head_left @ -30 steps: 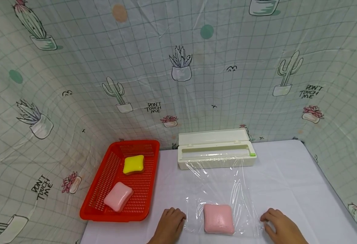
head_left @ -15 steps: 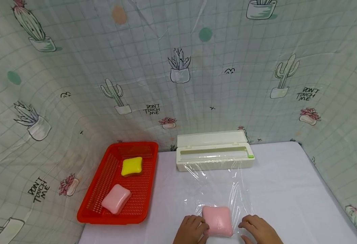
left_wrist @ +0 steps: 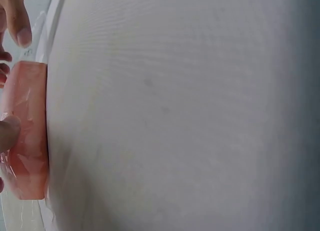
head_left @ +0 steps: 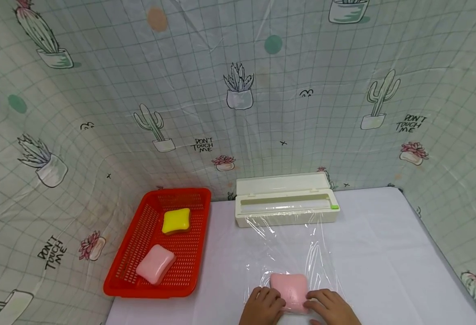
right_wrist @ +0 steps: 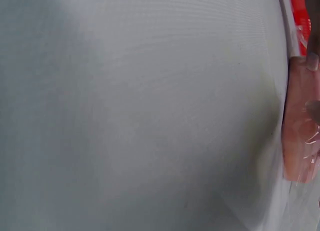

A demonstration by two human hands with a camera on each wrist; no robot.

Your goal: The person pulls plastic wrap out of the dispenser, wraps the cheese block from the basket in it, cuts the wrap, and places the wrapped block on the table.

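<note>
A pink bar of soap [head_left: 290,285] lies on clear plastic wrap [head_left: 318,255] at the front of the table. The left hand [head_left: 261,307] grips the soap's left end, fingers bent, through wrap gathered over it. From the other side, the right hand [head_left: 330,308] reaches in, its fingertips right at the soap's right edge and its thumb apart. Wrinkled wrap clings to the soap [left_wrist: 32,93] in the left wrist view, with a fingertip pressing on its upper face. The right wrist view catches the soap [right_wrist: 299,101] at its edge, fingertips touching it. Both palms are hidden.
Behind, a white wrap dispenser [head_left: 287,220] stands with its lid raised; the wrap runs forward from it. At left is a red basket [head_left: 199,266] holding a yellow soap [head_left: 176,220] and a second pink soap [head_left: 155,264]. A patterned curtain [head_left: 278,122] surrounds the white table.
Both hands have come inward from the sides of the wrap to the pink soap, folding the wrap's edges toward it. The right hand has closed in further over the last half second.
</note>
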